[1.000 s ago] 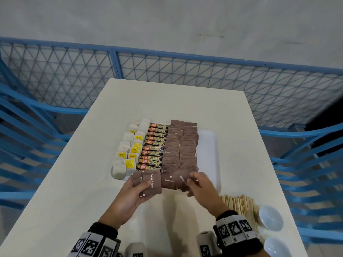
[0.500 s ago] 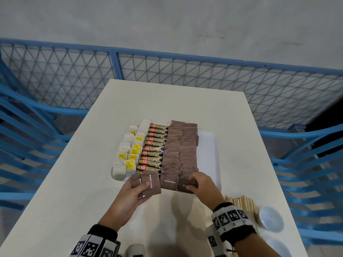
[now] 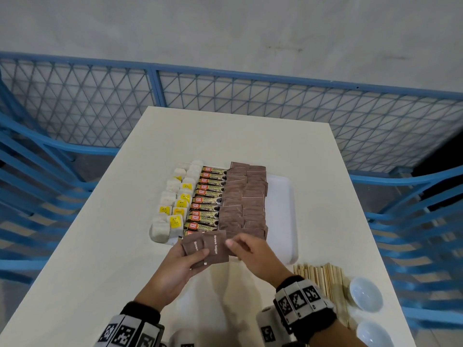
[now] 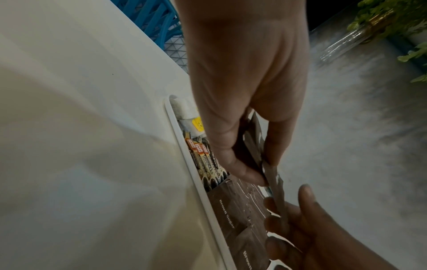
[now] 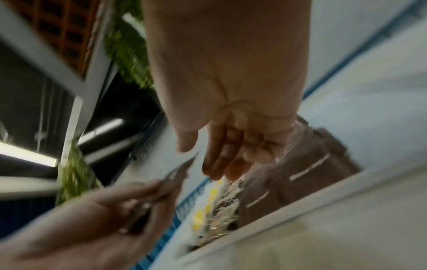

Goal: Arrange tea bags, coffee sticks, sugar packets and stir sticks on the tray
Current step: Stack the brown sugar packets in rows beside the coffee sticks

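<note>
Left hand: the left hand [image 3: 181, 263] holds a small fan of brown sugar packets [image 3: 206, 247] at the near edge of the tray, thumb [image 3: 200, 252] pressed across their faces, grip closed tight on them; the left wrist view shows the same packets [image 4: 256, 149] pinched edge-on.
Right hand: the right hand [image 3: 253, 254] sits just beside that fan, fingers loosely curled and thumb tip [image 3: 229, 242] near the packets' right edge; whether its grip holds a packet cannot be told, and the right wrist view [image 5: 231, 142] is blurred.
Tray: a white tray [image 3: 283, 209] lies mid-tabletop [image 3: 225, 136], its right strip bare.
Tea bags: two columns of tea bags [image 3: 175, 204] with yellow tags fill the tray's left side.
Coffee sticks: a column of coffee sticks [image 3: 208, 199] lies between the tea bags and the sugar.
Sugar on tray: overlapping rows of brown packets [image 3: 244, 199] run front to back.
Stir sticks: a pile of wooden stir sticks [image 3: 323, 276] rests on the tabletop, off the tray near its front right corner.
Bowls: two small white bowls [image 3: 365, 293] stand just right of the sticks.
Surroundings: a blue mesh fence [image 3: 225, 96] rings the tabletop.
</note>
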A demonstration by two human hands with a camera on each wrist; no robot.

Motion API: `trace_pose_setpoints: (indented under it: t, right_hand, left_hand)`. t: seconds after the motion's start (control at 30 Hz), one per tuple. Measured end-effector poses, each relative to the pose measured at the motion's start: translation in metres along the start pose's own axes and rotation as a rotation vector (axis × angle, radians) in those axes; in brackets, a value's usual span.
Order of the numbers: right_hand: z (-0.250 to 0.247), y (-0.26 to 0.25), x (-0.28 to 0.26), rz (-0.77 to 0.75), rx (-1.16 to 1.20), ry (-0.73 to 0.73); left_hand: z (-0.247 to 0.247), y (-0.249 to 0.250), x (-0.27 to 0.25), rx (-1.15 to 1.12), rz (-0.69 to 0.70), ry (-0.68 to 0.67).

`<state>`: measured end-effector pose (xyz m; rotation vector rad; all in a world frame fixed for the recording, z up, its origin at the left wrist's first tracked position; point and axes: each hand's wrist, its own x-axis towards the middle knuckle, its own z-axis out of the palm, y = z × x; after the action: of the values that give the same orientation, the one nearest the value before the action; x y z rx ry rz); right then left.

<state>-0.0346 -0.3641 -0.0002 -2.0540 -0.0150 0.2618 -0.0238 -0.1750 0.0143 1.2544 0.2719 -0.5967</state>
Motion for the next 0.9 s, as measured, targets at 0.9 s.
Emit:
trace_pose_setpoints:
  t: [0.9]
  right_hand:
    - [-0.020,0.050,-0.003,0.102,-0.324,0.209]
  left_hand:
    - [-0.010,-0.004,-0.002,0.012,0.022,0.033]
